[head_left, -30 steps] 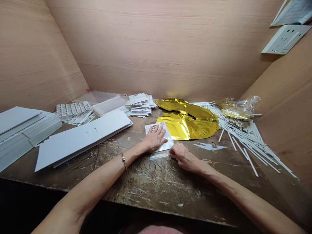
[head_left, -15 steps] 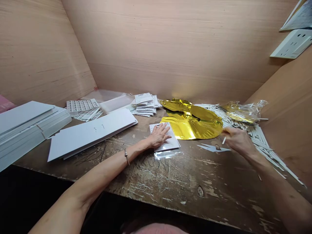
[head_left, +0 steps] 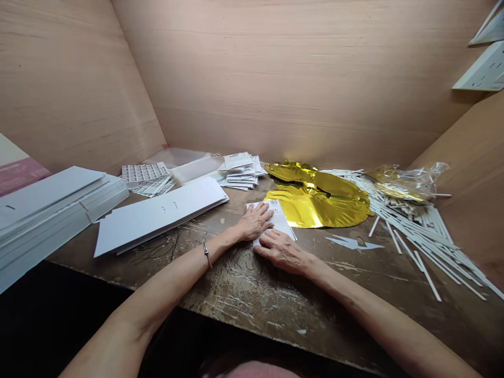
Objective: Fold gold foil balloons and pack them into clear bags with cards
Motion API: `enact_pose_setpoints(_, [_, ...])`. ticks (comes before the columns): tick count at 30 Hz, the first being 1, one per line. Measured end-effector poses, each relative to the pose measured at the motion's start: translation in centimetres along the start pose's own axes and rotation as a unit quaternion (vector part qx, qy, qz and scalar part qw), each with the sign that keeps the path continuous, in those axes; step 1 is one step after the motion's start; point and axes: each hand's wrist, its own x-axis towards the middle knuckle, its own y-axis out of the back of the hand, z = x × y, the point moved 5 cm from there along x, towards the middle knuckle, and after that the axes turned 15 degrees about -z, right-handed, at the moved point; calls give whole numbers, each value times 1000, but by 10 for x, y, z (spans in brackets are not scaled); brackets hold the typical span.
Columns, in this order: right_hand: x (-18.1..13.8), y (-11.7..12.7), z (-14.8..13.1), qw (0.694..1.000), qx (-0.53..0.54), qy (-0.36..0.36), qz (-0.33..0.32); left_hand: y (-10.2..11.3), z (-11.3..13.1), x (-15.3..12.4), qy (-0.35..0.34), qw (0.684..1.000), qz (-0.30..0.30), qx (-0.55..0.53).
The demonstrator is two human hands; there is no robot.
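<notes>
A small white printed packet (head_left: pixel 280 218) lies flat on the worn wooden table (head_left: pixel 299 299). My left hand (head_left: pixel 254 222) rests palm down on the packet's left half, fingers stretched out. My right hand (head_left: pixel 280 251) lies over the packet's near edge, fingers flat and pointing left. Just behind the packet is a pile of folded gold foil balloons (head_left: pixel 315 197). No white stick shows in either hand.
Many white sticks (head_left: pixel 413 231) are strewn at the right, with a crumpled clear bag (head_left: pixel 405 181) behind them. White card sheets (head_left: pixel 161 212) and a thicker stack (head_left: pixel 47 210) lie at the left, label sheets (head_left: pixel 144 173) and small cards (head_left: pixel 240 170) at the back. Wooden walls enclose the table.
My right hand reached right to the sticks and took one, then came back to the packet's near edge. The left hand stayed on the packet. The view shifted left.
</notes>
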Motion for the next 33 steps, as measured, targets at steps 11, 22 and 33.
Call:
enact_pose_setpoints(11, [-24, 14, 11, 956, 261, -77, 107, -2, -2, 1, -3, 1000, 2, 3])
enact_pose_setpoints(22, [-10, 1, 13, 969, 239, -47, 45, -2, -5, 0, -3, 999, 9, -32])
enact_pose_setpoints(33, [18, -7, 22, 962, 263, -79, -10, 3, -8, 2, -15, 997, 16, -76])
